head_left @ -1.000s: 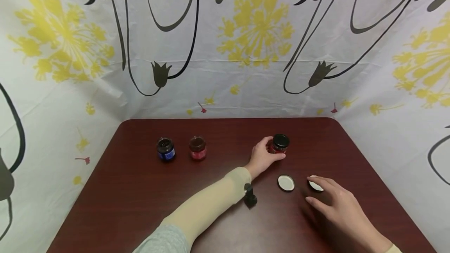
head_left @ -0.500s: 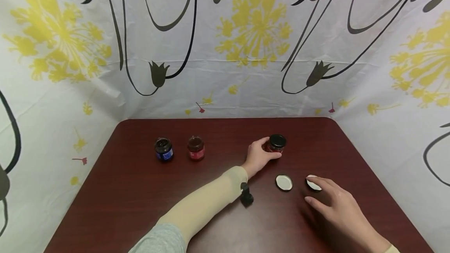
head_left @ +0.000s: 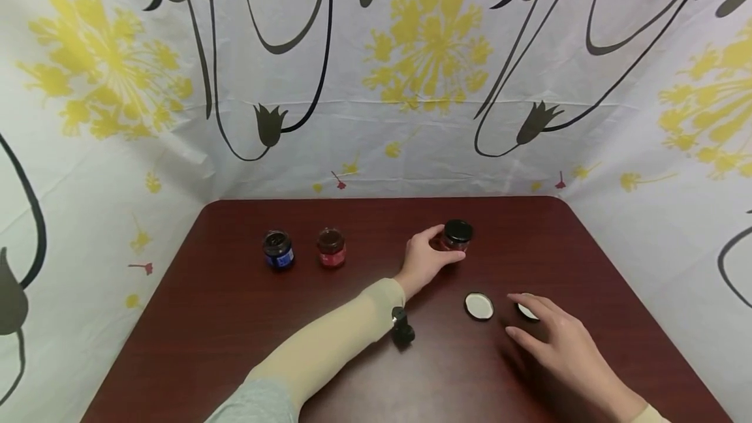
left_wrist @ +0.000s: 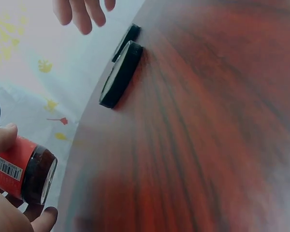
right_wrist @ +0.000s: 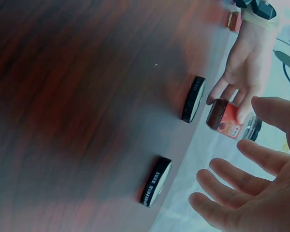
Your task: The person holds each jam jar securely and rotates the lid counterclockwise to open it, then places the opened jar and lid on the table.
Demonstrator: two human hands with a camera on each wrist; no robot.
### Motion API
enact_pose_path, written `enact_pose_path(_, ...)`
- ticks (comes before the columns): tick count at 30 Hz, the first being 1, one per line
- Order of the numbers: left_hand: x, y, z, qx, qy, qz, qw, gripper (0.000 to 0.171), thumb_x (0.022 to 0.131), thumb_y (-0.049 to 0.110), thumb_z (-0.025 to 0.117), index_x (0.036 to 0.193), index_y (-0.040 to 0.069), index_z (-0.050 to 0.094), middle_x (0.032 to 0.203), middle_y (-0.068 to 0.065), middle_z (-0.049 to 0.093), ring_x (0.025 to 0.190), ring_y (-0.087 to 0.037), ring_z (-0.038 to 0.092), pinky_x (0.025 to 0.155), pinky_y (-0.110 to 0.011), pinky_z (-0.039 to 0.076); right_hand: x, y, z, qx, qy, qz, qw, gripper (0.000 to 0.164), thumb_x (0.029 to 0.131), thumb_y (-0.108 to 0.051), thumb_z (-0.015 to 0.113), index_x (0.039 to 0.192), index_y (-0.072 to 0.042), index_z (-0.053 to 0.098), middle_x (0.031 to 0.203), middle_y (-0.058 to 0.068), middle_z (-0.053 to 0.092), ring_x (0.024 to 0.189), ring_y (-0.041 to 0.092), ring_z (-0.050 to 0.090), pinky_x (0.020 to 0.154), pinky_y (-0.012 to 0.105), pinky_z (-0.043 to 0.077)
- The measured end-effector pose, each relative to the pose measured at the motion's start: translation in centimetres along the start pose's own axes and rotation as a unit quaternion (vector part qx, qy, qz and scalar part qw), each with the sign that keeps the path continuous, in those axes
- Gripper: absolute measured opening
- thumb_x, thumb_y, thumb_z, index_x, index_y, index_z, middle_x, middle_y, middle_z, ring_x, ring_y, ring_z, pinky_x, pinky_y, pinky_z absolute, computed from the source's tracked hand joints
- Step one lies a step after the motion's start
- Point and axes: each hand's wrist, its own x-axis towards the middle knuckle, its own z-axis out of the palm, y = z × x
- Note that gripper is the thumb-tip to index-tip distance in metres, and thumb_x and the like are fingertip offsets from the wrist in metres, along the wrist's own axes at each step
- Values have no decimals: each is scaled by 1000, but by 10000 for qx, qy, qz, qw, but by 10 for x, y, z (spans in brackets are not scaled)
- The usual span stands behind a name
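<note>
My left hand (head_left: pixel 424 261) grips a glass jar (head_left: pixel 457 235) with a black lid, fingers and thumb around its sides. In the left wrist view the jar (left_wrist: pixel 9 166) shows a red label with a barcode, and its base is visible, raised off the table. My right hand (head_left: pixel 564 338) hovers with fingers spread and holds nothing. Beneath its fingertips lies a black-rimmed lid (head_left: pixel 527 312), white inside up and partly hidden in the head view. A second such lid (head_left: pixel 478 306) lies to its left. Both lids, one nearer (right_wrist: pixel 156 181), show in the right wrist view.
Two lidless jars stand at the back left of the dark red table (head_left: pixel 235 358): one with a blue label (head_left: pixel 278 250), one with a pink-red label (head_left: pixel 331 248). A patterned cloth (head_left: pixel 376 168) hangs behind the table. A small black camera (head_left: pixel 402 328) sits on the left wrist.
My left hand has carried the black-lidded jar a little to the left and up. The right hand stays nearly still above the lid. The head view has shifted slightly back and forth.
</note>
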Motion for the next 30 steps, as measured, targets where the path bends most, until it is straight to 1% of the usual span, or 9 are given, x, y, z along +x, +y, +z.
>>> enact_pose_path(5,-3,3,-15,-5,39,125,9999,76,71,38,93,140,24,61,113,17,66,97,-3,62,82,-28,53,5,-1,1,-6,16,-28,10000,51,87,-38,80,134,-30,62,128,-8,62,111,16,62,85,19,42)
enact_pose_path(8,-5,4,-24,-4,32,187,9998,77,72,38,92,140,24,60,115,17,65,98,-4,63,81,-28,53,7,-3,3,61,-8,-51,10000,50,88,-38,79,134,-30,62,129,-9,61,112,16,62,85,14,41)
enact_pose_path(12,-10,3,-36,-9,-18,181,9998,76,72,39,92,140,25,60,116,17,65,101,-8,62,82,-29,53,11,-7,7,202,60,-90,9997,50,88,-34,80,134,-31,62,129,-10,61,115,14,60,89,8,35)
enact_pose_path(15,-13,2,-46,46,-39,171,9998,74,73,38,92,139,26,61,115,17,65,102,-8,62,83,-29,53,16,-11,11,255,155,-154,9994,52,87,-31,81,135,-33,61,130,-10,61,117,13,59,90,9,34)
enact_pose_path(19,-18,4,-58,90,-40,215,9997,72,73,38,91,138,27,62,116,16,65,102,-6,62,84,-30,54,23,-17,14,303,183,-205,9992,54,88,-27,81,136,-33,60,131,-11,61,119,13,58,90,11,35)
enact_pose_path(24,-25,8,-70,107,-67,280,9995,70,73,38,91,136,28,63,121,15,64,109,-6,61,89,-33,53,31,-22,17,343,162,-231,9990,53,88,-28,80,137,-33,59,132,-11,60,120,11,58,88,16,40)
enact_pose_path(28,-30,11,-77,128,-90,351,9993,69,74,38,91,136,28,63,124,14,63,115,-7,59,93,-34,52,37,-27,19,383,71,-216,9990,53,90,-29,78,138,-34,58,133,-11,60,121,12,57,87,28,45)
enact_pose_path(30,-33,13,-80,122,-91,402,9991,68,74,38,90,135,28,63,124,13,63,116,-8,59,94,-35,52,40,-29,21,425,13,-205,9989,52,91,-30,77,139,-34,57,134,-11,59,123,13,57,88,34,46)
